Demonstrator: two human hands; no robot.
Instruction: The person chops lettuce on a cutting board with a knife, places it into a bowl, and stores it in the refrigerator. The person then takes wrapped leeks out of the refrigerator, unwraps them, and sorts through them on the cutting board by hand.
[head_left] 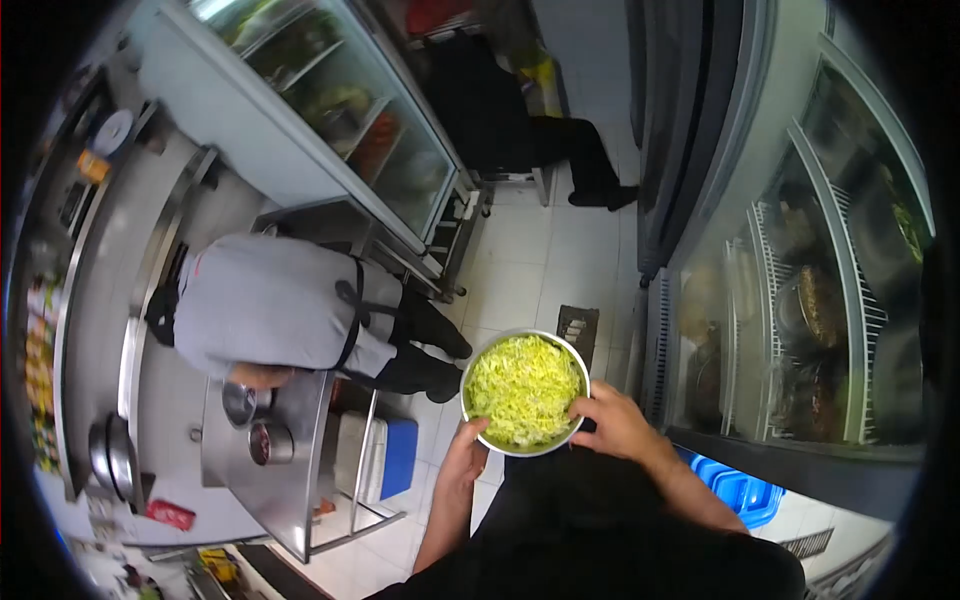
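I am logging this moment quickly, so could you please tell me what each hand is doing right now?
Left hand: closed on the rim of the steel bowl of shredded greens.
Right hand: gripping the same bowl's opposite rim.

- A white tiled floor [520, 260] runs between the two rows of cabinets.
- A small dark mat or grate [577, 328] lies on the tiles beside the right-hand cooler.
- A blue crate [740, 492] sits on the floor at the foot of that cooler.
- A steel worktable [285, 480] stands on the tiles at the left; two small metal bowls [255, 422] rest on its top.
- A blue box [398, 455] sits low under the worktable, on its lower frame as far as can be told.
- A long steel counter [100, 330] curves along the far left, with a pot [112, 455] and a red packet [170, 514] on it.
- The co-worker's dark shoes [450, 355] stand on the tiles by the worktable.
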